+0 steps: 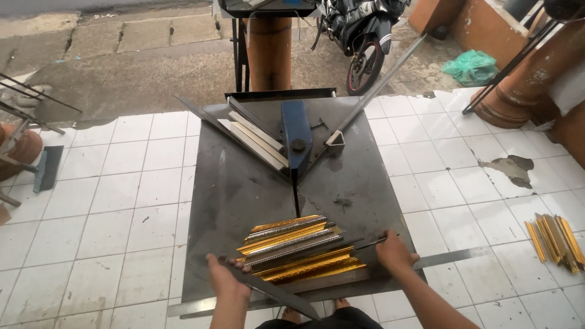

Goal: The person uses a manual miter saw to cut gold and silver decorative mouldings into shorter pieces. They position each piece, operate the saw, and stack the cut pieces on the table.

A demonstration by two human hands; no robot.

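A stack of gold and silver frame mouldings [298, 247] lies at the near edge of a dark metal work plate [237, 189]. My left hand [226, 273] rests at the stack's left end and holds a long dark metal strip [274, 292] that slants toward me. My right hand [393, 253] is at the stack's right end, gripping a thin dark pen-like tool [370, 243], with a long steel ruler [454, 257] under it. A blue mitre cutter [297, 137] stands at the plate's far middle between two angled guide rails.
Several cut gold moulding pieces [556, 240] lie on the white floor tiles at right. A motorcycle [365, 36] and an orange pillar [269, 52] stand beyond the plate. A green bag [472, 66] and clay-coloured pots sit at far right. Metal rods lie at left.
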